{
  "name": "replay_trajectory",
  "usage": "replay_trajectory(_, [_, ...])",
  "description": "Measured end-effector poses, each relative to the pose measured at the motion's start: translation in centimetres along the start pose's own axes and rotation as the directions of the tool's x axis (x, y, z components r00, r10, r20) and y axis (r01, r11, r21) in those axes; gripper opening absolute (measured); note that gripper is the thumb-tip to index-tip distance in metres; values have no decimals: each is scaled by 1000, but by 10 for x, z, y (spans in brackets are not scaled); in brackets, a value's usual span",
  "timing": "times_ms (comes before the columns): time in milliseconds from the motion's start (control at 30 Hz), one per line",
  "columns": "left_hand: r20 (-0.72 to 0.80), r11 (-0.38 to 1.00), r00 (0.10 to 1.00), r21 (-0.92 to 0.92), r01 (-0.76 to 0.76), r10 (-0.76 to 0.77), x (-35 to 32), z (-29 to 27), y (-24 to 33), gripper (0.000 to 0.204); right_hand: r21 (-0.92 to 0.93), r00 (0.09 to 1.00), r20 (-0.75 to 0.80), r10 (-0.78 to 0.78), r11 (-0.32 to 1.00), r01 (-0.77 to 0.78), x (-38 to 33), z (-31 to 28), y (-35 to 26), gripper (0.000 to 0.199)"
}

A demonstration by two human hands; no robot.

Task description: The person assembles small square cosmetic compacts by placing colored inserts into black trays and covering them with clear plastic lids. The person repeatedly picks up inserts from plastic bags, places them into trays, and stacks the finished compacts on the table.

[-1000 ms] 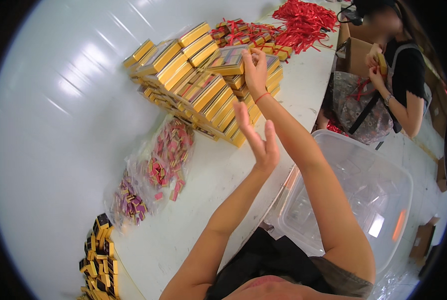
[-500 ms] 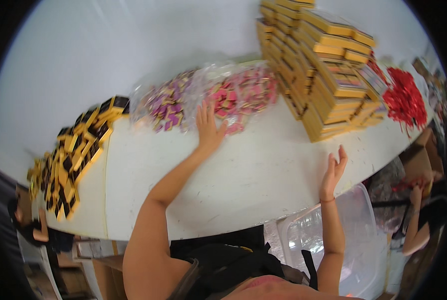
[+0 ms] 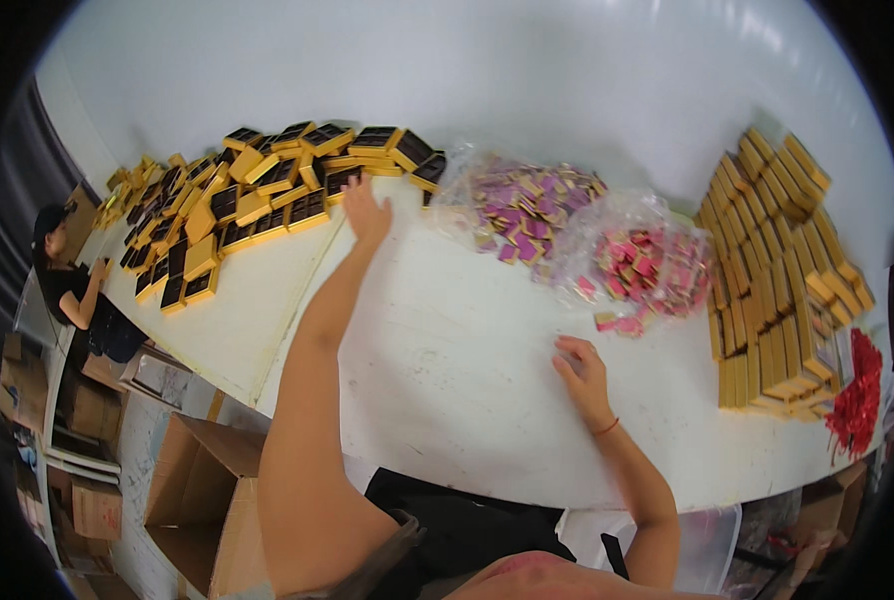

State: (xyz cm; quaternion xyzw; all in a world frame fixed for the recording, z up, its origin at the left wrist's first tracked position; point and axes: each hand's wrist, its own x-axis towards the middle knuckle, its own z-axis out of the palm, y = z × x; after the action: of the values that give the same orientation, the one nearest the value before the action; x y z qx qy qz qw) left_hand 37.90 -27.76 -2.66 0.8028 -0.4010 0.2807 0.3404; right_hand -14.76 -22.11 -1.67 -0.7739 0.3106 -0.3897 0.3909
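Note:
My left hand (image 3: 367, 212) reaches far across the white table, fingers spread, beside the near end of a heap of gold boxes with dark insides (image 3: 229, 205). Its fingertips are at a dark, gold-edged box (image 3: 339, 183); whether they touch it I cannot tell. My right hand (image 3: 585, 384) hovers low over the table with loosely bent fingers apart and nothing in them. Closest to it lie small pink pieces (image 3: 622, 322) spilling from a clear plastic bag of pink and red pieces (image 3: 639, 260). Left of that bag is another clear bag with purple pieces (image 3: 532, 215).
A tall stack of yellow-edged boxes (image 3: 767, 310) stands at the right, with a red bundle of strands (image 3: 857, 395) beside it. The table (image 3: 437, 370) has a seam on the left. Below are an open cardboard box (image 3: 202, 490) and a clear plastic tub (image 3: 702, 540). A person (image 3: 67, 270) is at the far left.
My view has swung left, so the dark-and-gold boxes show more fully. My left hand has gone from the bags to those boxes. My right hand is now nearer the pink pieces.

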Motion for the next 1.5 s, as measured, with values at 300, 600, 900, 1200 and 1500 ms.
replay_trajectory(300, [524,938,840,343,-57,-141,-11,-76,-71,67,-47,1000,-10,19,999,-20,31,42,-9,22])
replay_trajectory(600, [396,949,889,-294,-116,232,-140,-201,-20,80,-66,764,316,-563,790,609,240,249,-46,47])
replay_trajectory(900, [411,869,898,-490,70,160,-134,-208,-30,104,-445,772,597,-216,712,543,333,343,-14,60])
replay_trajectory(1200, [507,831,860,-452,325,-61,-141,-208,-27,97,-359,776,512,-368,730,582,317,331,-35,58])
replay_trajectory(1500, [523,855,747,-506,-117,412,-135,-213,-27,100,-592,760,621,-192,520,616,348,351,-51,45])
